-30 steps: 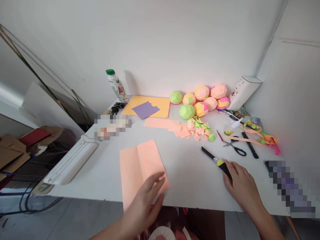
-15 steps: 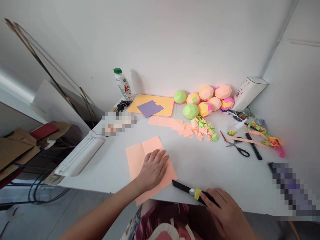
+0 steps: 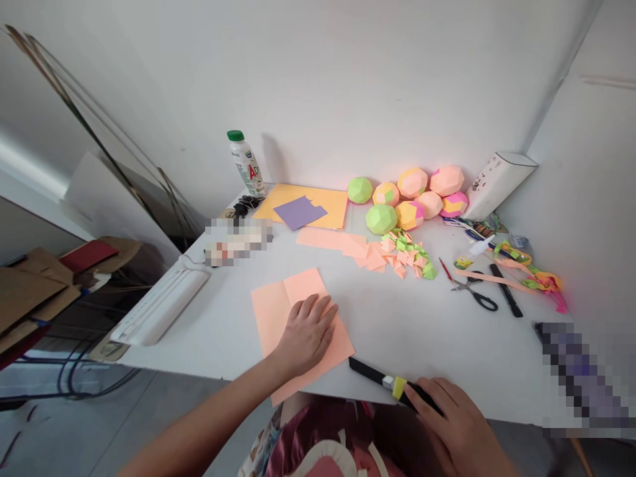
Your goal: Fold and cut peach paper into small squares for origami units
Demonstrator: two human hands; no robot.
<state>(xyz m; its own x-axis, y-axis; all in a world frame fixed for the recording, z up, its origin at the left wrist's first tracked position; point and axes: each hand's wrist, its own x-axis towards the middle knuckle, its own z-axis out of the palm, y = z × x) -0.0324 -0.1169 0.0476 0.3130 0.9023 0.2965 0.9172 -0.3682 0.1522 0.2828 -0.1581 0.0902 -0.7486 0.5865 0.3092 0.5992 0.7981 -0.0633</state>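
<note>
My left hand lies flat, fingers stretched out, on a creased peach sheet of paper near the front edge of the table. To its right, my right hand is wrapped round the handle of a black utility knife with a yellow band and a pale slider. The knife points left, its tip close to the sheet's lower right corner. Farther back lie peach paper strips and a heap of small peach and green paper pieces.
Faceted paper balls stand along the wall. Scissors and a black cutter lie at right. A purple piece rests on a yellow sheet. A bottle and a white device are at left.
My right hand and the utility knife have shifted slightly to the right, away from the sheet. The left hand stays flat on the paper; the view has tilted a little.
</note>
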